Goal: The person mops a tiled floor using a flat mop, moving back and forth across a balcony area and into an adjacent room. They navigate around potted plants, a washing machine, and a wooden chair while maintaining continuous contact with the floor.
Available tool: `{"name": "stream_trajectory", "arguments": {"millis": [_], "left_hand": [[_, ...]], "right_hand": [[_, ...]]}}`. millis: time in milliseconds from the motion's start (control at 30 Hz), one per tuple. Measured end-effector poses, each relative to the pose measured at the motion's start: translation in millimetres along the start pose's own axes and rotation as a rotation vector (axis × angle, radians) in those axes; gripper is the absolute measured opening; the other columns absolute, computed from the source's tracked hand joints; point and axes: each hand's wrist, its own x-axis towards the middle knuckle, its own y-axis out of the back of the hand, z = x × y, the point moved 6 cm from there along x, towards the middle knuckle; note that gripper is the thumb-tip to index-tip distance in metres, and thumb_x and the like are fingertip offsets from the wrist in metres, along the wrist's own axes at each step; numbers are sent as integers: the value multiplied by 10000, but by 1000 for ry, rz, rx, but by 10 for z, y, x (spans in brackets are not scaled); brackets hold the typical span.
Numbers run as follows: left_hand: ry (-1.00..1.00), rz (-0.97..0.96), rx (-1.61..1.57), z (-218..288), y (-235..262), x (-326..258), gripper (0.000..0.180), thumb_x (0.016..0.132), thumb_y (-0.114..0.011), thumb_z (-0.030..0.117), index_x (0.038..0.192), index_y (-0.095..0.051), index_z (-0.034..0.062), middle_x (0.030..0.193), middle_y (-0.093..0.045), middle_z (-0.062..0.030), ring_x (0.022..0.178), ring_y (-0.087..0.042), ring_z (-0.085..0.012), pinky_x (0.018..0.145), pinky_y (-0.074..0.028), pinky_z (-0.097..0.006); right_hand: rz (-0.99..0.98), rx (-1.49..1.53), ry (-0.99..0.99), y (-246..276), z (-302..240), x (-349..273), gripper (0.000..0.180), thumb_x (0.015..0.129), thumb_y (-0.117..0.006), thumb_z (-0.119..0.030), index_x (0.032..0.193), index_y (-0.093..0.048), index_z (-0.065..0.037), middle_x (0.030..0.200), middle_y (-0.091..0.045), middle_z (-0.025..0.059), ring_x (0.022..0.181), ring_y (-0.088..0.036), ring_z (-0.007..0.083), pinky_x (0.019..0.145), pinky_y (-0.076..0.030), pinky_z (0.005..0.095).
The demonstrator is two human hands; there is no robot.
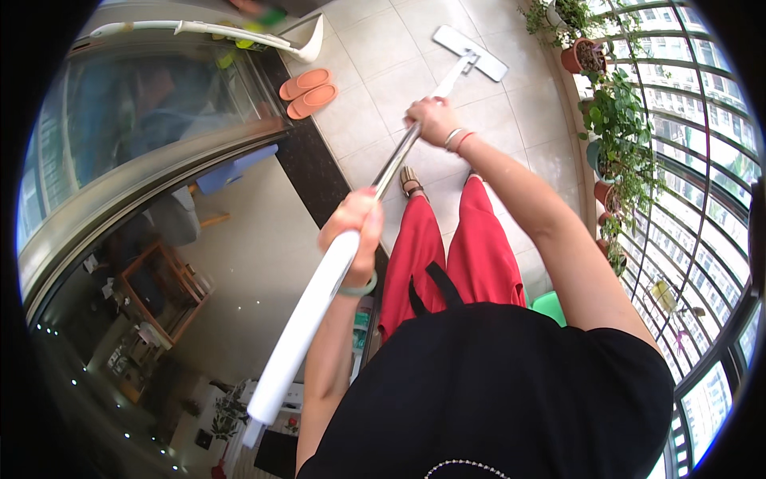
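Note:
A flat mop (392,166) runs slantwise across the view, from its thick white grip at the lower left to its flat white head (471,54) on the tiles ahead. My left hand (355,231) is wrapped round the pole just above the white grip. Farther along, my right hand (432,120) closes round the metal pole near the white joint. The mop head lies flat on the floor, beyond my feet. A pale bracelet shows at my left wrist, and bands circle my right one.
Orange slippers (309,93) sit on the floor at the left, near a long-handled white tool (307,46) and a glass sliding door (159,152). Potted plants (614,128) line the ledge by the barred window at the right. Something green (549,306) stands beside my leg.

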Motion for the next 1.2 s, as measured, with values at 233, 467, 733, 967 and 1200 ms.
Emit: {"name": "stream_trajectory", "arguments": {"millis": [233, 467, 733, 967, 1200], "left_hand": [[143, 230, 130, 978, 814, -1298, 178, 876, -534, -23, 779, -429, 84, 655, -532, -64, 636, -538, -176, 890, -470, -477], [23, 300, 82, 987, 613, -1470, 211, 840, -594, -15, 752, -447, 106, 613, -505, -19, 554, -535, -159, 834, -466, -434], [-98, 76, -6, -161, -391, -249, 216, 803, -554, -126, 776, -455, 64, 700, -548, -75, 676, -560, -194, 890, -473, -439], [-68, 27, 61, 162, -251, -118, 207, 819, -546, -129, 767, -463, 52, 712, -557, -77, 679, -561, -202, 875, -494, -444], [211, 137, 116, 1119, 755, -1027, 189, 865, -542, -9, 750, -435, 95, 651, -512, -32, 672, -524, -158, 929, -431, -447]], "right_hand": [[-15, 230, 214, -416, -1848, -815, 103, 799, -638, -263, 725, -670, -198, 741, -606, -15, 862, -588, 199, 900, -402, 493], [-176, 200, 371, -326, -1805, -937, 52, 753, -654, -253, 715, -644, -219, 705, -590, -34, 841, -594, 154, 904, -385, 417], [-120, -33, 107, 147, 144, -42, 85, 815, -603, -245, 771, -636, -181, 815, -619, 8, 940, -589, 219, 924, -420, 451], [57, 65, 83, 10, 22, -115, 113, 806, -617, -268, 728, -606, -188, 774, -564, -8, 898, -573, 198, 907, -401, 415], [-76, 319, 212, -394, -1799, -838, 140, 801, -642, -294, 708, -668, -192, 736, -620, -6, 834, -602, 220, 846, -437, 379]]}}
